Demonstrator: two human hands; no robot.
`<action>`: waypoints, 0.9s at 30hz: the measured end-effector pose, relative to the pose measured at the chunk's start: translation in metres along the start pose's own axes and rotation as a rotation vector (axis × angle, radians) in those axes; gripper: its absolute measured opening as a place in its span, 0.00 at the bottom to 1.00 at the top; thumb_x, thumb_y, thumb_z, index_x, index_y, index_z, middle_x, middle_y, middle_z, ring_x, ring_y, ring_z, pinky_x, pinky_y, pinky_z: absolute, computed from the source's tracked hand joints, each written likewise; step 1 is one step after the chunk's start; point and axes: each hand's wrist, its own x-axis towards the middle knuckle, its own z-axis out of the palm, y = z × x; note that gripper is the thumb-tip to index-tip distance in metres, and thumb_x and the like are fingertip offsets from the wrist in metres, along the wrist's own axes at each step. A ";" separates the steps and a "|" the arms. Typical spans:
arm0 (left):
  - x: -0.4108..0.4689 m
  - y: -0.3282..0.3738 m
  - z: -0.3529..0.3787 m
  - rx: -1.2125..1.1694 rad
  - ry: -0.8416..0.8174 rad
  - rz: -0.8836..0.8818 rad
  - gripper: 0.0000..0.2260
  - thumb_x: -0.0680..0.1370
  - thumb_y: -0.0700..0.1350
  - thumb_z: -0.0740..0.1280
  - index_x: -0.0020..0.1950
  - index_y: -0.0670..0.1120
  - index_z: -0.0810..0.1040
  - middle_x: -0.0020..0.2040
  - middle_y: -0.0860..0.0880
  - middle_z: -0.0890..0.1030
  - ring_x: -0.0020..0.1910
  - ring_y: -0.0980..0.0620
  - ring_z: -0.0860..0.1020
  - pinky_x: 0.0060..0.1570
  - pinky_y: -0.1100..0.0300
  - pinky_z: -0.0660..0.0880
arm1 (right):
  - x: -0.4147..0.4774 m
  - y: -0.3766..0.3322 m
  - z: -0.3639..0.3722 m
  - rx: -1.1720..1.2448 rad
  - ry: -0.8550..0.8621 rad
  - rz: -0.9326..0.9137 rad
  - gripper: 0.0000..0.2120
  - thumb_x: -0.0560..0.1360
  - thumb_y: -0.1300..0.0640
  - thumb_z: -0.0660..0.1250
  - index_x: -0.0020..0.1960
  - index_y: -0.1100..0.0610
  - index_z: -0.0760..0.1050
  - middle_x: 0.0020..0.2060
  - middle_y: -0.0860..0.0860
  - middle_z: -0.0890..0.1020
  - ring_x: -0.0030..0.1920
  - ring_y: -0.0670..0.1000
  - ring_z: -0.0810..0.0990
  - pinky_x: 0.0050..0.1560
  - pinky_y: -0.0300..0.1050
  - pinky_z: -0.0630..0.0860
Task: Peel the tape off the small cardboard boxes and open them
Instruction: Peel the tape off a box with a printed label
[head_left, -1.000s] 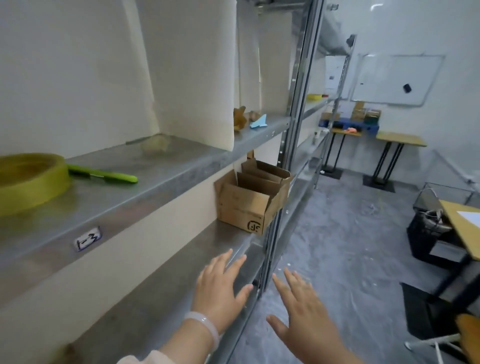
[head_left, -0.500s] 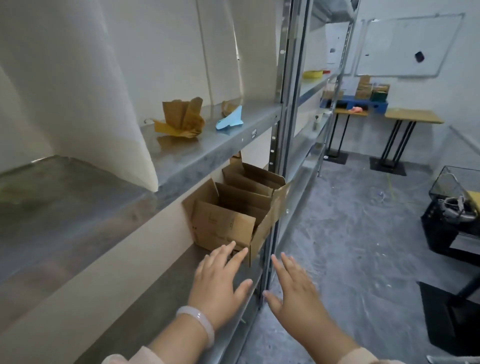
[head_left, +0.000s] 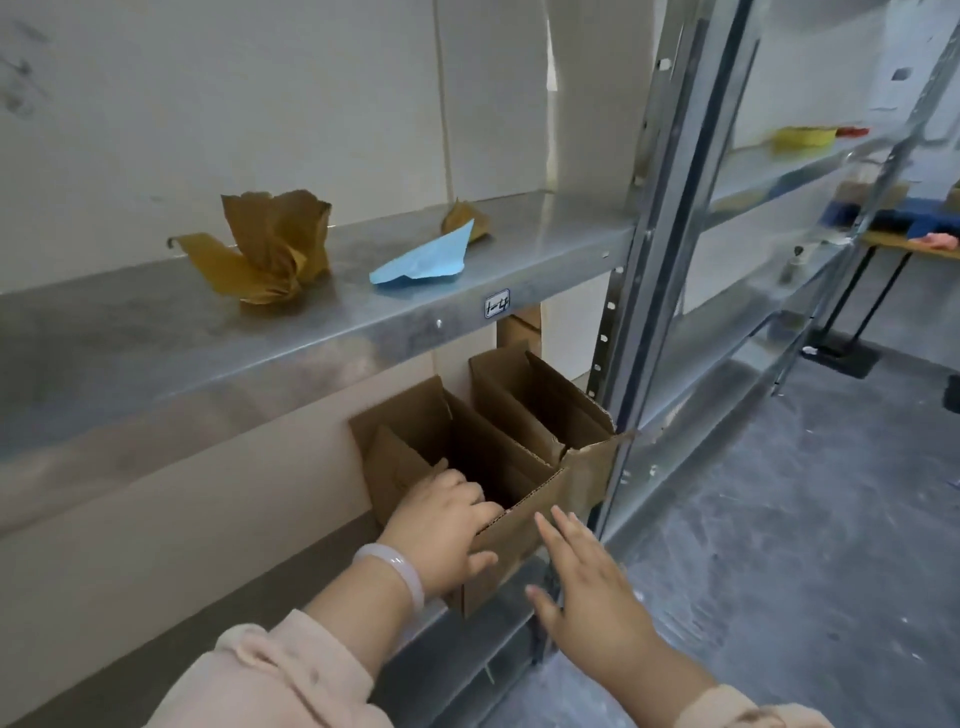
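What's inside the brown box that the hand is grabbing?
Inside the open brown cardboard box, only a cardboard flap and the fingers of the left hand show. The bottom is dark and partly covered by that hand, so anything there can't be seen.

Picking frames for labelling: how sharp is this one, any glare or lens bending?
Head view: cardboard box and left hand fairly sharp; floor and far shelves motion-smeared; shelf upright leans with wide-angle distortion; soft sheen on upper shelf, no hard glare.
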 end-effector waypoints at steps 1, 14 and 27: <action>-0.002 0.000 -0.002 -0.029 0.037 -0.021 0.20 0.77 0.61 0.61 0.66 0.55 0.73 0.57 0.53 0.75 0.60 0.50 0.68 0.66 0.52 0.63 | 0.003 0.002 -0.001 0.020 -0.003 -0.023 0.34 0.78 0.41 0.58 0.77 0.43 0.42 0.76 0.39 0.43 0.77 0.45 0.43 0.76 0.43 0.44; -0.082 -0.004 -0.045 -1.373 0.749 -0.774 0.05 0.72 0.41 0.74 0.47 0.48 0.83 0.42 0.53 0.86 0.43 0.55 0.84 0.42 0.65 0.77 | 0.021 -0.059 -0.037 0.446 0.173 -0.156 0.31 0.73 0.39 0.65 0.73 0.38 0.56 0.72 0.30 0.45 0.74 0.40 0.47 0.72 0.48 0.55; -0.207 -0.015 -0.028 -1.491 0.789 -0.984 0.07 0.75 0.41 0.70 0.51 0.51 0.79 0.44 0.58 0.85 0.44 0.61 0.82 0.37 0.73 0.74 | 0.005 -0.135 -0.005 0.817 0.014 -0.091 0.14 0.73 0.51 0.70 0.57 0.39 0.74 0.53 0.39 0.79 0.56 0.41 0.77 0.49 0.45 0.82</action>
